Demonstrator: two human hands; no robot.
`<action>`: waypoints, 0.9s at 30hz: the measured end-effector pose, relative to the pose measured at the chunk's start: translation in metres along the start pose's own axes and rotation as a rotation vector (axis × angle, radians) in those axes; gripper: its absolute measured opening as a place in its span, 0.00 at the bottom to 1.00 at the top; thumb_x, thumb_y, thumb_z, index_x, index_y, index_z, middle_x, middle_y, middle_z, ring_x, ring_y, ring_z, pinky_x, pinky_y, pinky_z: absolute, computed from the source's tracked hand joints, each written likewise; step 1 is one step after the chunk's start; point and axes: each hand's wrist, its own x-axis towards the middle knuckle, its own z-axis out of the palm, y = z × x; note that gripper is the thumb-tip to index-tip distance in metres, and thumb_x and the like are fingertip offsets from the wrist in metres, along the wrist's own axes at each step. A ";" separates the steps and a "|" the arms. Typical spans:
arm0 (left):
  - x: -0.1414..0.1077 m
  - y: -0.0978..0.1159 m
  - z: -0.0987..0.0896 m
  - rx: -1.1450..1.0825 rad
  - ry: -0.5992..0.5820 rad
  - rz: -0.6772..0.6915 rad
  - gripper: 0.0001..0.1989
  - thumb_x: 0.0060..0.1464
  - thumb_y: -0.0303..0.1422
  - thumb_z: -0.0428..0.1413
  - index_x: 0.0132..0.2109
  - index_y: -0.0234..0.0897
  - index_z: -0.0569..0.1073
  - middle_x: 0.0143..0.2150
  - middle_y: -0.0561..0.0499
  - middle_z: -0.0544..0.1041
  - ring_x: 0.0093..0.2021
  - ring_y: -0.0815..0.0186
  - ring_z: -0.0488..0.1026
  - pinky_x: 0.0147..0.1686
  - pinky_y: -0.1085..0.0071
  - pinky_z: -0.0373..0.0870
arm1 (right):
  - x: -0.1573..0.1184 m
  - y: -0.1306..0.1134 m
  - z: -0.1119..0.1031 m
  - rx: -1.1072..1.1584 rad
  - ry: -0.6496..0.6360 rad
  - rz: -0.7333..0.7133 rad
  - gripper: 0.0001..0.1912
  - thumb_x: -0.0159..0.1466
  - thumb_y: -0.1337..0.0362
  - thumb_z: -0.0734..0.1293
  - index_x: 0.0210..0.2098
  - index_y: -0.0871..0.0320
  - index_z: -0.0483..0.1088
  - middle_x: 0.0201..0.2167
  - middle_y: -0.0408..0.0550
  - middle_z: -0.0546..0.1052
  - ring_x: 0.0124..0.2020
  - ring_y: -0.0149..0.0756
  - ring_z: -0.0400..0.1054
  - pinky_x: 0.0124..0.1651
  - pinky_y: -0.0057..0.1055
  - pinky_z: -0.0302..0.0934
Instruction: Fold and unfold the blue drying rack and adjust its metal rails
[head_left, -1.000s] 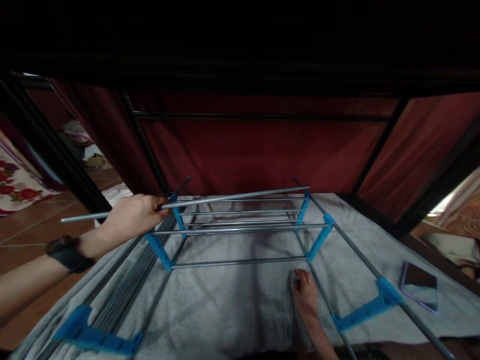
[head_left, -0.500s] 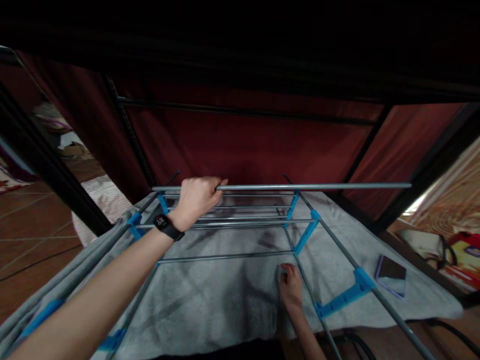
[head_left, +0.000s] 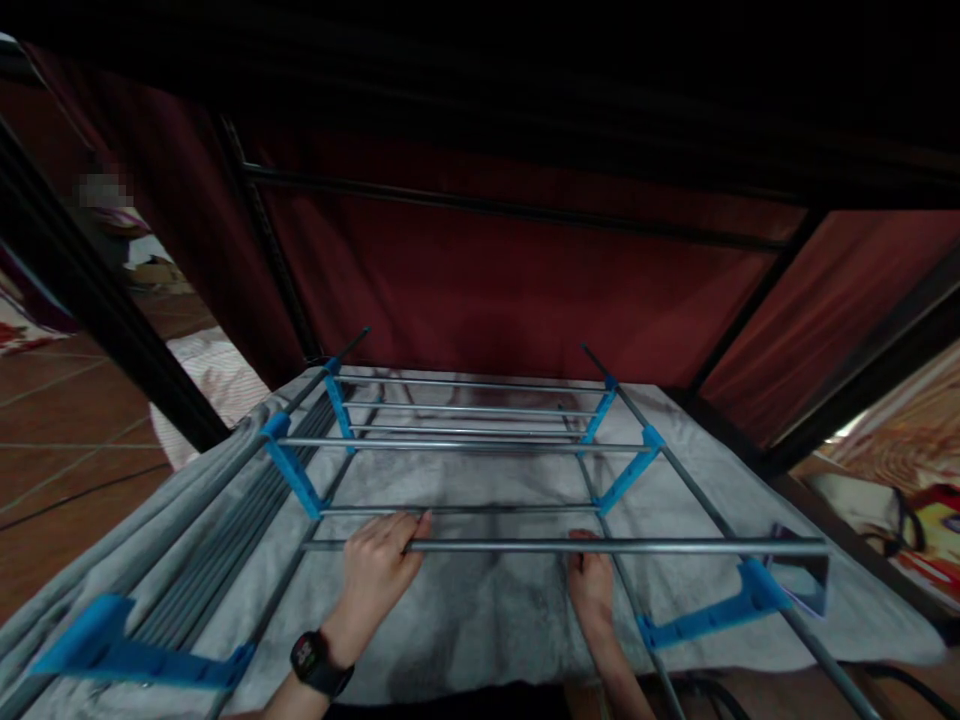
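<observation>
My left hand (head_left: 382,560), a dark watch (head_left: 321,663) on its wrist, is closed around a long grey metal rod (head_left: 510,546). The rod lies crosswise, its right end reaching past the frame's side. My right hand (head_left: 589,585) is under the rod with curled fingers; whether it holds anything or touches the rod cannot be made out. Beyond both hands stands a rack of grey tubes joined by blue plastic brackets (head_left: 622,482). Several crossbars (head_left: 465,444) span its far part. Closest to me, one more blue bracket sits on each side, the right one (head_left: 712,610) near the rod.
A grey blanket (head_left: 480,610) lies under the rack. Several loose rods (head_left: 240,530) rest along its left side. A phone (head_left: 806,585) lies at the right, partly behind the rod. Dark posts and red cloth (head_left: 487,290) close off the back.
My left hand has brought the rod down and toward me, from above the far crossbars to the near part of the rack. My right hand stays near the same place.
</observation>
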 end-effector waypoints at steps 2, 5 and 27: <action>-0.017 -0.014 0.002 0.006 -0.020 -0.015 0.20 0.67 0.33 0.47 0.26 0.39 0.69 0.22 0.53 0.73 0.24 0.65 0.72 0.28 0.69 0.63 | 0.000 0.000 0.000 0.002 -0.009 0.016 0.18 0.62 0.59 0.57 0.41 0.57 0.75 0.43 0.57 0.78 0.49 0.49 0.71 0.56 0.47 0.63; -0.035 -0.031 0.004 0.037 -0.059 -0.050 0.20 0.68 0.34 0.46 0.26 0.39 0.70 0.23 0.53 0.74 0.24 0.65 0.73 0.29 0.69 0.64 | 0.001 -0.003 -0.005 0.033 -0.028 0.079 0.19 0.60 0.59 0.58 0.43 0.57 0.76 0.47 0.58 0.78 0.52 0.50 0.70 0.58 0.48 0.61; -0.091 -0.072 0.051 0.008 -0.645 -0.153 0.14 0.58 0.23 0.51 0.47 0.39 0.77 0.40 0.46 0.81 0.42 0.55 0.77 0.43 0.60 0.68 | 0.003 -0.030 -0.043 0.992 -0.153 0.800 0.21 0.50 0.56 0.74 0.44 0.50 0.77 0.48 0.50 0.81 0.53 0.48 0.74 0.59 0.49 0.67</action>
